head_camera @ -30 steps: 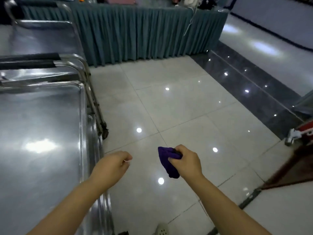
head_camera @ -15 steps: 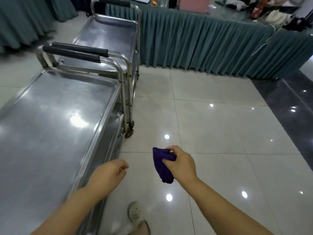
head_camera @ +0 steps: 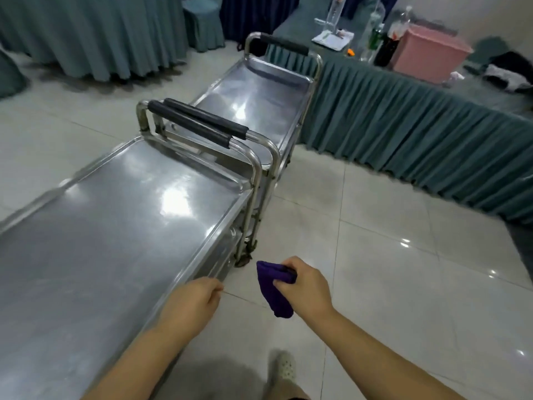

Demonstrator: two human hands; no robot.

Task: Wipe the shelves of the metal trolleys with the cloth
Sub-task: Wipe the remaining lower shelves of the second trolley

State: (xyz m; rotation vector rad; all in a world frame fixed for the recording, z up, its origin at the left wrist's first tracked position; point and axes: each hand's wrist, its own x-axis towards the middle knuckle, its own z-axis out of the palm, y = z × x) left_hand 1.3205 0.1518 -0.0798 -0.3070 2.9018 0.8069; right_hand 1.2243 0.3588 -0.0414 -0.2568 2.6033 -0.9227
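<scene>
Glossy pale floor tiles (head_camera: 375,255) spread under everything, throwing back small ceiling-light glints, and a long table skirted in pleated teal fabric (head_camera: 403,134) runs along the right and far side, with more teal drapes (head_camera: 95,36) hanging at the upper left. On that table sit a pink plastic tub (head_camera: 429,53), a few bottles (head_camera: 375,41) and some papers (head_camera: 331,39), too small to read. Two stainless steel trolleys stand end to end at the left: the near metal trolley (head_camera: 101,241) shows its broad shiny top shelf with a raised rim, and its black-padded push handle (head_camera: 187,125) sits just beside the matching handle of the far metal trolley (head_camera: 259,96), whose top shelf also gleams. A lower shelf edge of the near trolley shows below its right rim. The left hand (head_camera: 193,304) is loosely curled into a fist holding nothing, hovering at the right rim of the near trolley's top shelf; whether it touches the rim cannot be told. The right hand (head_camera: 302,287) is closed around a bunched dark purple cloth (head_camera: 272,290), which hangs down from the fingers over the floor, near the trolley's corner and apart from its shelves. A foot in a pale perforated clog (head_camera: 284,368) shows at the bottom edge.
</scene>
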